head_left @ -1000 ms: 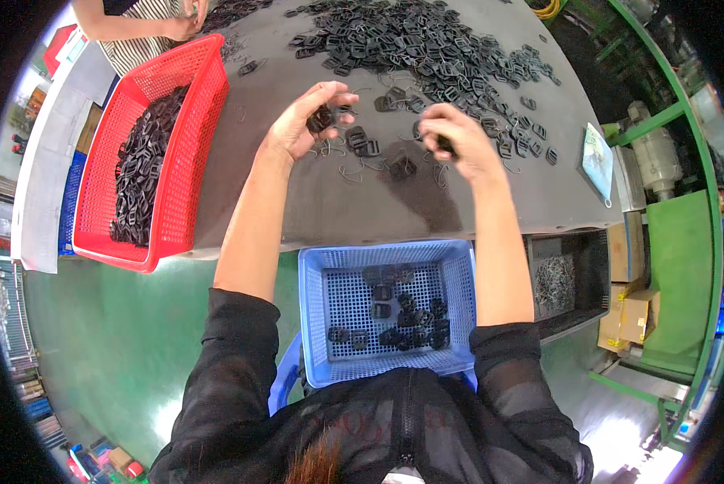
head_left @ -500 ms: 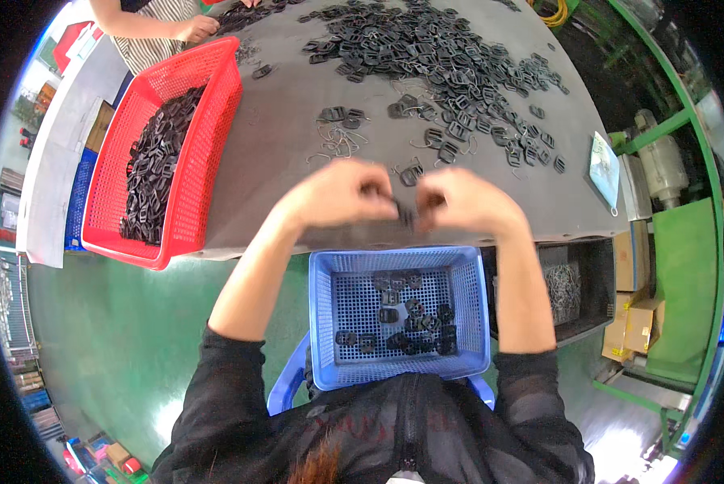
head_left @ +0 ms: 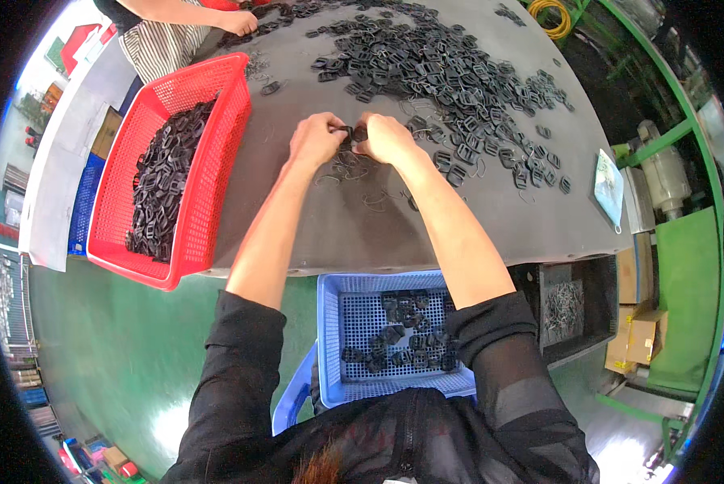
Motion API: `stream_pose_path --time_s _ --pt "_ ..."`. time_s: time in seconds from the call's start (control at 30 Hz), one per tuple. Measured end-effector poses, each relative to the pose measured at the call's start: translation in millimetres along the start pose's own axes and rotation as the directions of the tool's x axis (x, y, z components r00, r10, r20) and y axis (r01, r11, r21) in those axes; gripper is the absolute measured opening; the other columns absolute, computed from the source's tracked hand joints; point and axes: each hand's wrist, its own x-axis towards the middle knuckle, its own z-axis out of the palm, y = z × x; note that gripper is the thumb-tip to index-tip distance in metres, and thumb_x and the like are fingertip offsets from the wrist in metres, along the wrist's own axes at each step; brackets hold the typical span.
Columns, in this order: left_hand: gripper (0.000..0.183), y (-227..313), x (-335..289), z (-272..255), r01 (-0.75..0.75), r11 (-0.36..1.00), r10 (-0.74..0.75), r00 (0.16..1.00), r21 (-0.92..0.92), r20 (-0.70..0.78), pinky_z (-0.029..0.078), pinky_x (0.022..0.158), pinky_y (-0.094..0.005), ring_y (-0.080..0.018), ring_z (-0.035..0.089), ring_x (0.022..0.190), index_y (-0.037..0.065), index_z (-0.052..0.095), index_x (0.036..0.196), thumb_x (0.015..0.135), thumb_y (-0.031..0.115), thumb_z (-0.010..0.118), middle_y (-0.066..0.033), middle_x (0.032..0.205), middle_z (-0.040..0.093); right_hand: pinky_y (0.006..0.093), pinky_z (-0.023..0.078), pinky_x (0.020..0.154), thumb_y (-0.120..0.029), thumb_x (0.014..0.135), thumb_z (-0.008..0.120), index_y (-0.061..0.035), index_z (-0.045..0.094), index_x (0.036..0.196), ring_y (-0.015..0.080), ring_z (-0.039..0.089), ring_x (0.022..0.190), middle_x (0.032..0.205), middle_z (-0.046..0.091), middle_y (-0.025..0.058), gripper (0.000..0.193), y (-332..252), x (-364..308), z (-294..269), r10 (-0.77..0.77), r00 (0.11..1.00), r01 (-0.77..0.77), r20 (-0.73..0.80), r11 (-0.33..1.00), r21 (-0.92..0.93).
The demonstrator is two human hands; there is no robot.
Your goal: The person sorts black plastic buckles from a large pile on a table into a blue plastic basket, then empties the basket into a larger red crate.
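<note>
Both my hands are over the grey table, close together. My left hand point(head_left: 316, 139) pinches a small black plastic buckle point(head_left: 343, 130) between thumb and fingers. Almost touching it, my right hand point(head_left: 384, 139) grips another dark buckle point(head_left: 359, 134), mostly hidden by the fingers. Thin bent wire pieces point(head_left: 347, 168) lie on the table just below the hands. To the right and beyond spreads a large heap of black buckles point(head_left: 426, 60). Below my forearms, a blue plastic basket point(head_left: 330, 323) contains several black buckles, partly covered by my right sleeve.
A red basket point(head_left: 234, 121) full of black pieces stands at the left. Beyond it, another person's hand point(head_left: 239, 22) rests by more pieces. A dark bin point(head_left: 600, 302) with metal wires sits right of the blue basket. A light-blue face mask point(head_left: 609, 187) lies at the table's right edge.
Both hands have moved from above the table's near edge, forward and left, to the loose buckles and wires. More buckles lie in the blue basket's middle. The view has shifted slightly.
</note>
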Motion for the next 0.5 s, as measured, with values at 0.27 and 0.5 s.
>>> stream_pose_path --time_s 0.27,0.5 --pt "0.018 3 -3 -21 0.282 0.298 0.065 0.947 -0.912 0.314 0.052 0.068 -0.0268 -0.0138 0.062 0.085 0.006 0.057 0.1 0.085 0.014 0.061 -0.0033 0.093 0.063 0.0285 0.052 0.059 -0.009 0.072 0.069 -0.003 0.062 0.103 0.0186 0.068 0.069 0.087 0.067 0.012 0.032 53 -22 -76 0.083 0.996 -0.08 0.016 0.871 0.484" --pt "0.032 36 4 23 0.209 0.848 -0.134 0.974 -0.487 0.185 0.044 0.053 -0.0237 -0.0083 0.051 0.062 0.005 0.062 0.09 0.08 0.035 0.067 0.0 0.069 0.056 0.0372 0.049 0.077 -0.027 0.066 0.072 -0.0117 0.069 0.09 0.0283 0.064 0.085 0.085 0.067 0.0123 0.029 70 -16 -60 0.007 1.0 -0.006 0.0 0.978 0.21"
